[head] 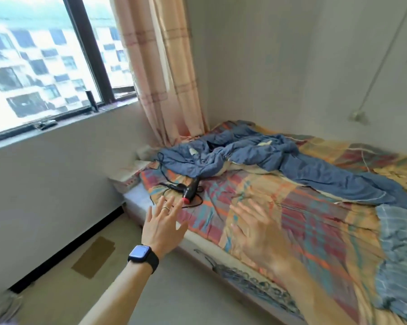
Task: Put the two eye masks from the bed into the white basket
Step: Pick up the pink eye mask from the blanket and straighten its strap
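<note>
The bed (268,191) fills the right half of the head view, covered with a multicoloured plaid sheet. A crumpled blue blanket (256,156) lies across its far part. No eye mask and no white basket can be made out. My left hand (165,221), with a ring and a dark wrist watch, reaches forward over the bed's near corner, fingers spread and empty. My right hand (256,228) is blurred by motion, held over the sheet with fingers apart and nothing in it.
A black hair dryer (190,191) with a red tip and a tangled cord lies on the bed near the left hand. A striped blue cloth (399,254) covers the bed's right end. A window and curtain (165,73) stand behind; brown cardboard (94,256) lies on the floor.
</note>
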`<action>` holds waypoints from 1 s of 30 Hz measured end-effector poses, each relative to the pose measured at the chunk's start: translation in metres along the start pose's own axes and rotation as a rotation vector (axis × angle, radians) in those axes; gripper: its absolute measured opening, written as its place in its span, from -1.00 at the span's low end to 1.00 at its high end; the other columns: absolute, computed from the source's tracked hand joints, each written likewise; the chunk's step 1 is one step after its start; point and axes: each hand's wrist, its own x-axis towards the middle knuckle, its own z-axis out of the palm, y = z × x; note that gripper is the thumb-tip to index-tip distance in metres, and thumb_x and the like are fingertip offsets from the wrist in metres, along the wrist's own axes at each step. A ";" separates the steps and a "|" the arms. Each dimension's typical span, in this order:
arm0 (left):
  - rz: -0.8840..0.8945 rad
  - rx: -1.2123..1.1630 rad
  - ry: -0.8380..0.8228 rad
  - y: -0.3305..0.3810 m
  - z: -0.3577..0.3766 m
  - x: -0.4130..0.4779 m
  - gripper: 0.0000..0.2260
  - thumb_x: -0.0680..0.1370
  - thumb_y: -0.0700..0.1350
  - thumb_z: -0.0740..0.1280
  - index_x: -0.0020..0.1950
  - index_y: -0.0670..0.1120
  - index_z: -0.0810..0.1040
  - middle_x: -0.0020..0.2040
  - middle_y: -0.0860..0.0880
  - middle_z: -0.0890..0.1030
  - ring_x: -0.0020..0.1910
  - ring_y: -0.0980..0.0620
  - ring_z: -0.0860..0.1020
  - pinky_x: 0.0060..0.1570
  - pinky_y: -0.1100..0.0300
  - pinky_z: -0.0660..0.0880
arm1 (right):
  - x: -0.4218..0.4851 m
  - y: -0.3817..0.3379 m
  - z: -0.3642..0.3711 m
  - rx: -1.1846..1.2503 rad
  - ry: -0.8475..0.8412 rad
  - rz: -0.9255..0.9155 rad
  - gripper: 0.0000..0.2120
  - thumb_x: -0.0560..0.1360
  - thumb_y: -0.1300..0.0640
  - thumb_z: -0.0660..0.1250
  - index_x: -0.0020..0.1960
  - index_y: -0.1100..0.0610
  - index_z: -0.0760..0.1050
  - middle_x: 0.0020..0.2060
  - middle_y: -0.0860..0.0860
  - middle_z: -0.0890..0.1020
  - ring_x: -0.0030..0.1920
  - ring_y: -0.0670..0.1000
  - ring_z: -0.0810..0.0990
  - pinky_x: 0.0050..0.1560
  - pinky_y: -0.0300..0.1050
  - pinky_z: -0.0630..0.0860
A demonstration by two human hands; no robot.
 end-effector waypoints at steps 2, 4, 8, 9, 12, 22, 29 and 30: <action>-0.014 0.019 0.020 -0.045 -0.014 0.020 -0.42 0.55 0.28 0.10 0.55 0.16 0.16 0.59 0.02 0.17 0.59 -0.05 0.01 0.52 -0.17 -0.04 | 0.034 -0.031 0.021 0.008 0.001 -0.023 -0.53 0.56 -0.15 0.21 0.46 -0.13 0.39 0.47 -0.10 0.44 0.55 -0.05 0.17 0.51 0.00 0.17; -0.024 0.036 0.035 -0.084 -0.028 0.038 -0.42 0.55 0.28 0.08 0.55 0.16 0.13 0.60 0.02 0.15 0.59 -0.05 -0.01 0.53 -0.18 -0.05 | 0.065 -0.056 0.037 0.004 -0.003 -0.027 -0.54 0.57 -0.13 0.23 0.46 -0.11 0.40 0.47 -0.10 0.43 0.55 -0.04 0.17 0.52 -0.02 0.14; -0.021 0.040 0.058 -0.137 -0.051 0.079 -0.42 0.56 0.27 0.09 0.56 0.17 0.12 0.60 0.03 0.13 0.59 -0.02 -0.05 0.54 -0.18 -0.07 | 0.117 -0.088 0.057 -0.015 0.025 -0.022 -0.54 0.56 -0.10 0.26 0.45 -0.09 0.42 0.46 -0.08 0.45 0.55 -0.03 0.19 0.52 0.00 0.17; -0.013 0.038 0.062 -0.147 -0.056 0.090 -0.42 0.56 0.27 0.09 0.56 0.17 0.11 0.60 0.03 0.12 0.59 -0.01 -0.06 0.54 -0.17 -0.08 | 0.128 -0.093 0.061 -0.021 0.036 -0.020 -0.54 0.56 -0.10 0.27 0.44 -0.09 0.42 0.46 -0.07 0.46 0.55 -0.03 0.20 0.52 0.01 0.19; 0.002 0.046 0.067 -0.167 -0.063 0.124 -0.42 0.57 0.28 0.07 0.56 0.18 0.06 0.61 0.04 0.08 0.59 -0.02 -0.08 0.54 -0.16 -0.09 | 0.162 -0.100 0.074 -0.042 0.055 -0.020 -0.54 0.55 -0.12 0.26 0.44 -0.11 0.42 0.45 -0.08 0.47 0.54 -0.04 0.20 0.51 0.04 0.22; 0.079 0.057 0.081 -0.217 -0.038 0.279 -0.40 0.56 0.30 0.05 0.57 0.19 0.05 0.61 0.05 0.08 0.59 -0.01 -0.08 0.54 -0.14 -0.11 | 0.308 -0.082 0.123 -0.098 0.113 -0.026 -0.54 0.54 -0.10 0.28 0.43 -0.09 0.44 0.42 -0.06 0.50 0.53 -0.03 0.24 0.50 0.03 0.24; 0.092 0.072 0.031 -0.248 -0.001 0.420 -0.41 0.57 0.28 0.07 0.57 0.19 0.03 0.61 0.04 0.08 0.59 -0.01 -0.08 0.54 -0.15 -0.08 | 0.442 -0.043 0.160 -0.134 0.085 0.018 -0.53 0.56 -0.10 0.28 0.45 -0.07 0.42 0.44 -0.07 0.47 0.53 -0.01 0.24 0.51 -0.02 0.17; 0.098 0.081 0.024 -0.250 0.004 0.438 -0.41 0.57 0.28 0.07 0.57 0.19 0.03 0.61 0.04 0.08 0.59 -0.01 -0.08 0.54 -0.15 -0.07 | 0.459 -0.037 0.165 -0.140 0.078 0.027 -0.53 0.56 -0.10 0.29 0.45 -0.07 0.42 0.44 -0.07 0.48 0.53 0.00 0.25 0.50 -0.02 0.18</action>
